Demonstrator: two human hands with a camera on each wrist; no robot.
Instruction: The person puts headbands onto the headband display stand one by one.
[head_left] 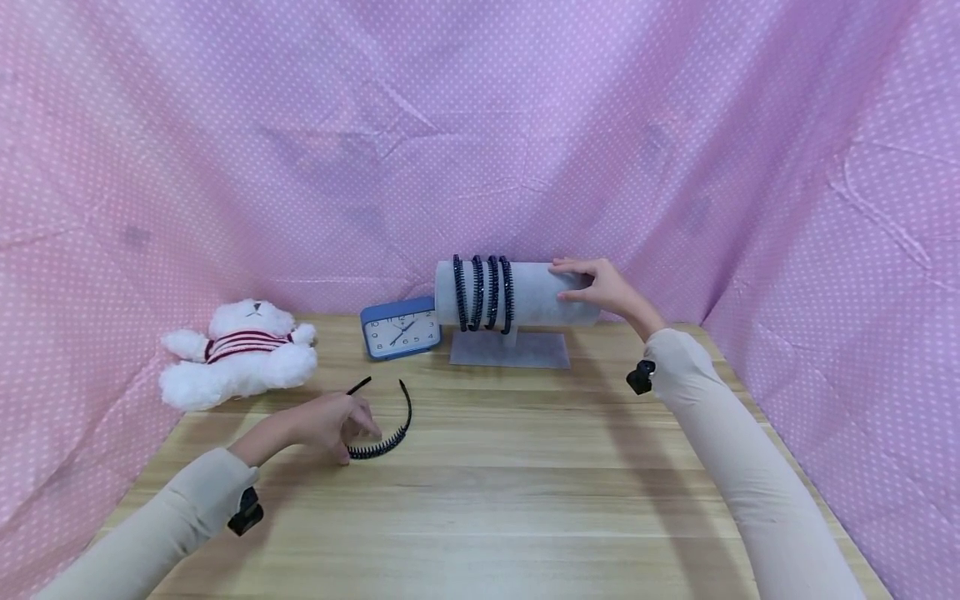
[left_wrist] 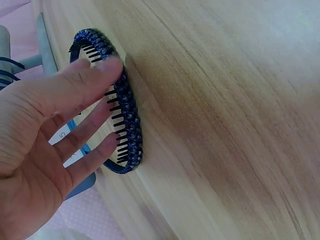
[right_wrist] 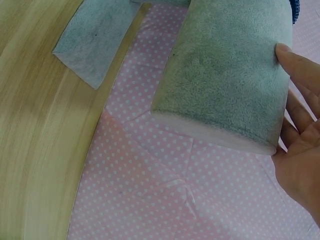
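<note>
My left hand [head_left: 333,425] pinches a dark, beaded headband [head_left: 384,446] with comb teeth, low over the table. In the left wrist view, the thumb lies across the beaded band and the other fingers are behind its teeth. Several similar headbands [head_left: 483,292] hang round the left half of a grey plush display stand [head_left: 534,293]. At the roll's right end, my right hand [head_left: 603,287] holds it with the thumb in front and fingers over the top. The right wrist view shows the thumb on the plush and the other fingers partly hidden behind the roll.
A blue alarm clock [head_left: 401,329] stands just left of the display stand. Further left, a white plush toy [head_left: 243,354] in a striped top lies on the wooden table [head_left: 510,500]. Pink dotted cloth [head_left: 480,150] hangs behind and along both sides.
</note>
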